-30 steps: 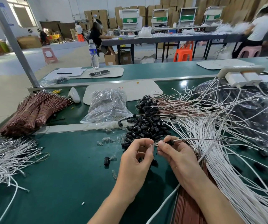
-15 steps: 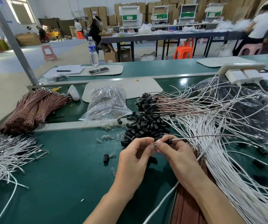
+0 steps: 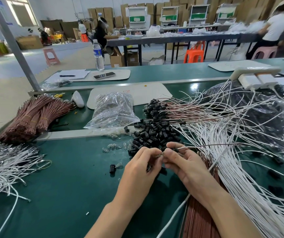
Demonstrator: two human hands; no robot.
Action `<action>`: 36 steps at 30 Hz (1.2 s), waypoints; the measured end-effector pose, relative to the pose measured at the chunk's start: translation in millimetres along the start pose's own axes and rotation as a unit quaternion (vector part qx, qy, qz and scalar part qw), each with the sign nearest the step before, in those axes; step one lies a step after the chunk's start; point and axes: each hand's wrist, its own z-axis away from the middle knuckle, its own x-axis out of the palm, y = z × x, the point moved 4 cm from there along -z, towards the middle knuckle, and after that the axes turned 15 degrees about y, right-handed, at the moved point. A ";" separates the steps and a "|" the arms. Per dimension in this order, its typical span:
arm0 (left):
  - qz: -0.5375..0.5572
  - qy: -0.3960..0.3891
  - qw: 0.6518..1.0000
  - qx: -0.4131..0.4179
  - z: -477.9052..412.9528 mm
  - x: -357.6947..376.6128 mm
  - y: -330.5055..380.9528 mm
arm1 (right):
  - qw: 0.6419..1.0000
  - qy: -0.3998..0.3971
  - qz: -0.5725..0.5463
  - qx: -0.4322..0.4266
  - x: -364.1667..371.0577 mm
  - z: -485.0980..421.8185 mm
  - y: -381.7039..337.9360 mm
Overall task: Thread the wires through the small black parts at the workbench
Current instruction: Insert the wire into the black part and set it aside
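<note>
Just beyond the left hand (image 3: 137, 169) and right hand (image 3: 189, 169) sits a heap of small black cylindrical parts (image 3: 155, 134), and both hands, barely shifted from a second ago, pinch the end of a thin grey wire (image 3: 206, 145) already carrying one black part (image 3: 174, 149), so this threading looks nearly done.

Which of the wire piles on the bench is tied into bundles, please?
The brown wire pile at the far left, bound with yellow bands; the white wire piles lie loose.
</note>
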 end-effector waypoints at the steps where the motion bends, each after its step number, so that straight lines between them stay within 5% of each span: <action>1: 0.002 0.009 1.000 -0.005 -1.0 -0.7 -0.9 | 1.000 0.005 -0.011 0.005 0.4 0.0 -0.6; 7: 0.004 0.035 0.999 -0.018 -3.6 -2.3 -3.6 | 0.998 0.047 -0.031 0.007 -2.7 -2.3 -1.9; 36: 0.040 0.035 0.998 -0.036 -3.2 -0.4 -6.2 | 0.999 0.002 0.036 -0.012 1.2 -1.8 3.6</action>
